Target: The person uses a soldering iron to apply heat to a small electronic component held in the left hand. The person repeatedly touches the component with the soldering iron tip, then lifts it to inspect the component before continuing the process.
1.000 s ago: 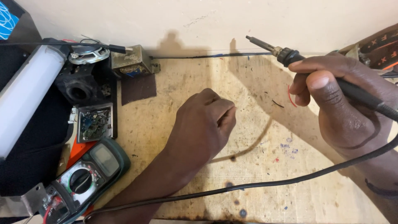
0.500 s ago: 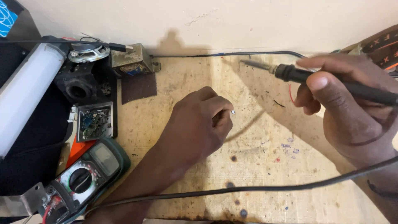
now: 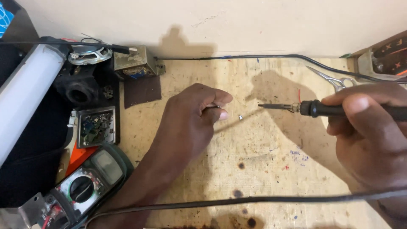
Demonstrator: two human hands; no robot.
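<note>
My left hand point(image 3: 190, 123) rests on the wooden bench top point(image 3: 263, 169), fingers curled, thumb and forefinger pinched on a thin grey metal piece point(image 3: 210, 106) that barely shows. My right hand point(image 3: 369, 135) grips the black handle of a soldering iron point(image 3: 322, 109), held level, with its tip point(image 3: 263, 105) pointing left, a short gap from my left fingertips. A tiny pale component point(image 3: 240, 117) lies on the wood between the two hands, just below the tip.
A multimeter point(image 3: 85, 186) sits at the lower left, with a small tin of parts point(image 3: 95, 126), a speaker point(image 3: 89, 54) and a white tube point(image 3: 25, 97) above it. A black cable point(image 3: 254, 199) crosses the front. Metal tweezers point(image 3: 335, 79) lie at the back right.
My right hand has lowered the soldering iron and swung its tip left and down toward my left fingertips. My left hand has stayed in place.
</note>
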